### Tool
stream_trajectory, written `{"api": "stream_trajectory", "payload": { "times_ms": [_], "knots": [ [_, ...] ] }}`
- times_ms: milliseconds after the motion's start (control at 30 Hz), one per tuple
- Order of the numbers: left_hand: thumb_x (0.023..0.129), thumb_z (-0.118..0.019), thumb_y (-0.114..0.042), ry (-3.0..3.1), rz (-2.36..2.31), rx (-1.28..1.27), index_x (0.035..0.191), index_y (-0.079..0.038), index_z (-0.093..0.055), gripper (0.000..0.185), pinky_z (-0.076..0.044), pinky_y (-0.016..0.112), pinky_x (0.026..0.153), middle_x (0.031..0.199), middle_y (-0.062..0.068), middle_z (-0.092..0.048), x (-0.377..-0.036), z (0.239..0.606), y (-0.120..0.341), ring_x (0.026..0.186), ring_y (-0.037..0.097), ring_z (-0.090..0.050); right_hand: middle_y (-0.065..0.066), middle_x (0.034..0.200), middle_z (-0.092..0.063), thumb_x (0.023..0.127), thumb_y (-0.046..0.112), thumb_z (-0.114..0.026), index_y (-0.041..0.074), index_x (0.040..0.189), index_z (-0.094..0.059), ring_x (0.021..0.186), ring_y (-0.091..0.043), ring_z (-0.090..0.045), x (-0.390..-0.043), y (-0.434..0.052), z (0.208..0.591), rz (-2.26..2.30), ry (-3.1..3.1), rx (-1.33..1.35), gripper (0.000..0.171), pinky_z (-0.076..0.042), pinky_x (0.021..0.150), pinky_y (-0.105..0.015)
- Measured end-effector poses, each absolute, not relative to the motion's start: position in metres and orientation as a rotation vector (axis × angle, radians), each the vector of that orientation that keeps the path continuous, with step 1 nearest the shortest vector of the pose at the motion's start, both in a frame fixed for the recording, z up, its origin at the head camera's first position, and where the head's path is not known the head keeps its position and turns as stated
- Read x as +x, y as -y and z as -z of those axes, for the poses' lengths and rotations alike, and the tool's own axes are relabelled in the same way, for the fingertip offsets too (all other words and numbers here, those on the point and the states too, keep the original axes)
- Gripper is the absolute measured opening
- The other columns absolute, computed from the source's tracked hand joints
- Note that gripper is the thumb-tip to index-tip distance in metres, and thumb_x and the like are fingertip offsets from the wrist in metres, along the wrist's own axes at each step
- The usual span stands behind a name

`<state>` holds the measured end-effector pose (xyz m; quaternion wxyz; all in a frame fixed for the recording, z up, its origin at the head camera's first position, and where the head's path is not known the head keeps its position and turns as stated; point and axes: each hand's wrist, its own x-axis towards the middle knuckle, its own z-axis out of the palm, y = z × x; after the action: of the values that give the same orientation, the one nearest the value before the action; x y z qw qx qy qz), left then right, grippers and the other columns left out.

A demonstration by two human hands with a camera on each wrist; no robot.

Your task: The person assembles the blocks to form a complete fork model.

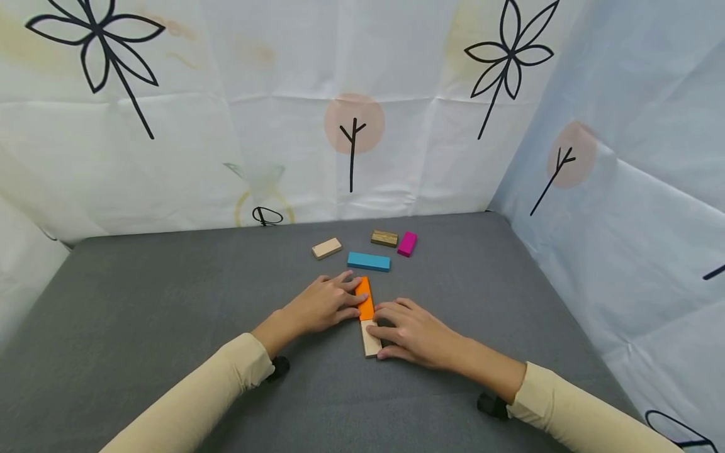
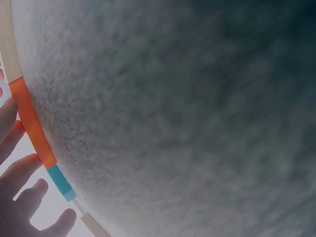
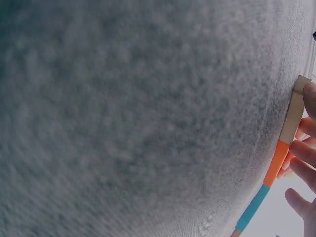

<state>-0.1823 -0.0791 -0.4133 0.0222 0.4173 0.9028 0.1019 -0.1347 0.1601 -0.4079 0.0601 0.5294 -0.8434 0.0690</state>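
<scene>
An orange block (image 1: 365, 301) and a light wooden block (image 1: 370, 340) lie end to end in a line on the grey table. My left hand (image 1: 324, 303) rests at the orange block's left side, its fingertips touching it. From the right, my right hand (image 1: 416, 333) touches the wooden block, with one fingertip on its top and the thumb at its right side near the close end. Another right fingertip sits by the seam between the two blocks. In the left wrist view the left fingers (image 2: 30, 165) are spread along the orange block (image 2: 33, 123).
Beyond the hands lies a blue block (image 1: 369, 262) set crosswise. Behind it are a light wooden block (image 1: 326, 248), a brown wood-grain block (image 1: 384, 238) and a magenta block (image 1: 407, 244). White printed cloth (image 1: 294, 145) hangs behind the table and along its sides.
</scene>
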Motion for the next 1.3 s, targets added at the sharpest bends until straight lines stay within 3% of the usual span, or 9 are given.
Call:
{"api": "stream_trajectory", "payload": {
  "times_ms": [267, 1300],
  "knots": [
    [0.093, -0.052, -0.04, -2.8, -0.287, 1.264, 0.129, -0.023, -0.056, 0.04, -0.03, 0.06, 0.096, 0.143, 0.005, -0.04, -0.1785, 0.4129, 0.0793, 0.134, 0.028, -0.031, -0.002, 0.117, -0.056, 0.087, 0.046, -0.059, 0.017, 0.119, -0.063, 0.114, -0.016, -0.048, -0.1328, -0.1602, 0.4097, -0.225, 2.519, 1.608, 0.043, -0.036, 0.096, -0.041],
    [0.092, -0.052, -0.043, -2.769, -0.314, 1.298, 0.128, -0.019, -0.058, 0.044, -0.034, 0.056, 0.095, 0.141, 0.01, -0.042, -0.1725, 0.4082, 0.0781, 0.131, 0.028, -0.036, -0.002, 0.117, -0.057, 0.088, 0.049, -0.055, 0.017, 0.12, -0.062, 0.111, -0.016, -0.05, -0.1282, -0.1598, 0.4108, -0.174, 2.492, 1.594, 0.045, -0.037, 0.096, -0.04]
  ]
}}
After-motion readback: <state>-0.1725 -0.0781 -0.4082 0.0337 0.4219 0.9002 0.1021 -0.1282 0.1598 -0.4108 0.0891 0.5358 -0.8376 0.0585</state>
